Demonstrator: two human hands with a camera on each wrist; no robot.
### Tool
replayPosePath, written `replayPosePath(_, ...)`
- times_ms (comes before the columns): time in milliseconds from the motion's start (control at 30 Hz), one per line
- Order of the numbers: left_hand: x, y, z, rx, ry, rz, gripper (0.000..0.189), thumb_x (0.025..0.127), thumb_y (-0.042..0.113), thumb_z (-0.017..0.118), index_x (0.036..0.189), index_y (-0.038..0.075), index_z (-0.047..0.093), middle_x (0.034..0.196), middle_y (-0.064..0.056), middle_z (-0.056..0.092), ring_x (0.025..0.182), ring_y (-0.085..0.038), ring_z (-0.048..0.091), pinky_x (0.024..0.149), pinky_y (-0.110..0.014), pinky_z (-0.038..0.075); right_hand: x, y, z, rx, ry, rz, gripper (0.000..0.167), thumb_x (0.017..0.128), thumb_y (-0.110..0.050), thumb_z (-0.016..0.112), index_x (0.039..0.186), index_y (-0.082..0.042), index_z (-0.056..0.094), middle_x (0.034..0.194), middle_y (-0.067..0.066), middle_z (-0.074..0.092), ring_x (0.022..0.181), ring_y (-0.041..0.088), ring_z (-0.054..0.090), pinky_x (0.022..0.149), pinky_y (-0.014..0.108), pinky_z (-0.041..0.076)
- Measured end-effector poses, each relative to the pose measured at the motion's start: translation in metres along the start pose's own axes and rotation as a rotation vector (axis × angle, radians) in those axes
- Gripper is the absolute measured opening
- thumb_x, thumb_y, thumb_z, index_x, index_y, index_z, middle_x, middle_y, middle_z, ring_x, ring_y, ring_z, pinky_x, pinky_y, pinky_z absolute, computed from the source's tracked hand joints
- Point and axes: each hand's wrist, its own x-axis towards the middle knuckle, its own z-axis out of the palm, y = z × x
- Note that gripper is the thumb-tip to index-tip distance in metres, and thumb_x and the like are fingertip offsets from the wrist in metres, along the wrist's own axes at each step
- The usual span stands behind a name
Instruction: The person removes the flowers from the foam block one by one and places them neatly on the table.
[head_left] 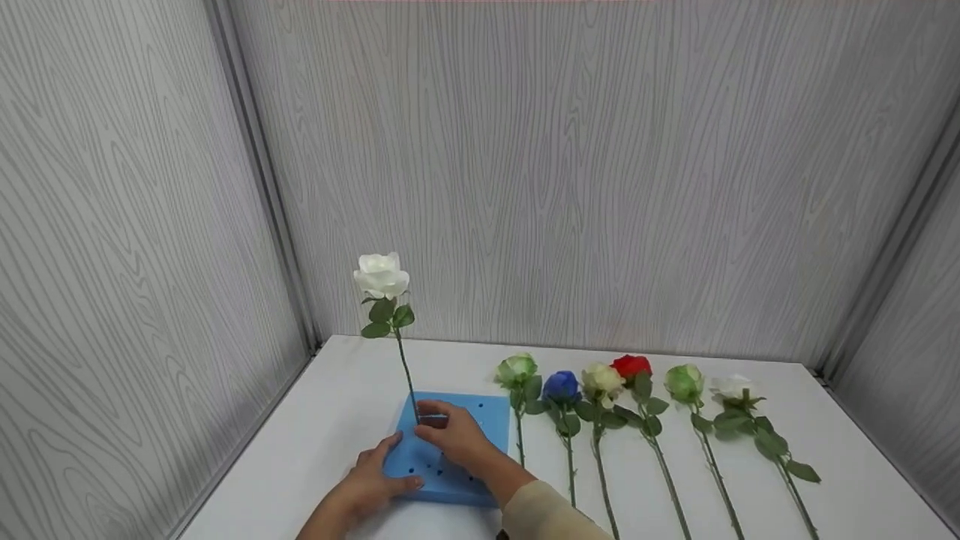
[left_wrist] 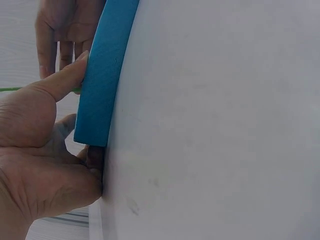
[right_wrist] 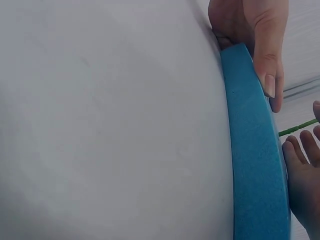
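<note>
A white artificial rose [head_left: 381, 276] stands tilted a little to the left, its thin green stem [head_left: 406, 367] meeting the blue foam block [head_left: 491, 420], whose top has several small holes. My right hand [head_left: 456, 435] is over the block, thumb and fingers parted around the low part of the stem; in the left wrist view, fingertips [left_wrist: 45, 70] stop just short of the stem. My left hand [head_left: 366, 480] grips the block's near left corner, thumb on top and fingers along the left side. The block's side wall [right_wrist: 255, 150] shows in the right wrist view.
To the block's right several artificial roses lie in a row on the white table [head_left: 270, 480]: pale green [head_left: 517, 369], blue [head_left: 561, 385], cream [head_left: 602, 381], red [head_left: 631, 366], green [head_left: 684, 382] and white [head_left: 735, 387]. Grey wood-grain panels [head_left: 540, 180] enclose the table.
</note>
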Motion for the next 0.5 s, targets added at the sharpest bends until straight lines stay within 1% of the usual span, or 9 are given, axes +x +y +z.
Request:
replayPosePath(100, 0.0, 0.0, 0.0, 0.011, 0.005, -0.007, 0.111, 0.085, 0.05, 0.092, 0.171, 0.015, 0.032, 0.169, -0.037, 0.026, 0.156, -0.065, 0.028, 0.125, -0.079, 0.028, 0.002, -0.001, 0.004, -0.037, 0.013, -0.019, 0.043, 0.106, -0.017, 0.072, 0.148, -0.012, 0.067, 0.145, 0.008, 0.072, 0.138, 0.029, 0.067, 0.113, 0.047, 0.058)
replayPosePath(233, 0.001, 0.0, 0.0, 0.018, 0.01, -0.016, 0.11, 0.085, 0.049, 0.092, 0.171, 0.015, 0.032, 0.169, -0.036, 0.028, 0.156, -0.063, 0.029, 0.125, -0.078, 0.029, 0.003, -0.002, 0.01, -0.102, 0.036, -0.039, 0.039, 0.106, -0.014, 0.07, 0.145, -0.006, 0.068, 0.139, 0.008, 0.075, 0.133, 0.027, 0.07, 0.111, 0.045, 0.059)
replayPosePath(400, -0.001, 0.0, -0.001, 0.009, 0.009, -0.005, 0.11, 0.085, 0.049, 0.092, 0.171, 0.015, 0.032, 0.169, -0.036, 0.028, 0.157, -0.063, 0.029, 0.126, -0.077, 0.03, 0.005, -0.003, 0.015, -0.14, 0.069, -0.015, 0.039, 0.106, -0.017, 0.072, 0.143, -0.007, 0.071, 0.134, 0.006, 0.078, 0.129, 0.023, 0.072, 0.111, 0.044, 0.06)
replayPosePath(500, -0.002, 0.001, -0.002, 0.002, 0.006, 0.006, 0.11, 0.085, 0.049, 0.092, 0.171, 0.014, 0.032, 0.169, -0.036, 0.028, 0.156, -0.063, 0.029, 0.125, -0.077, 0.031, 0.007, -0.004, 0.017, -0.142, 0.107, 0.007, 0.033, 0.105, -0.019, 0.074, 0.136, -0.011, 0.076, 0.13, 0.004, 0.08, 0.124, 0.019, 0.074, 0.107, 0.04, 0.062)
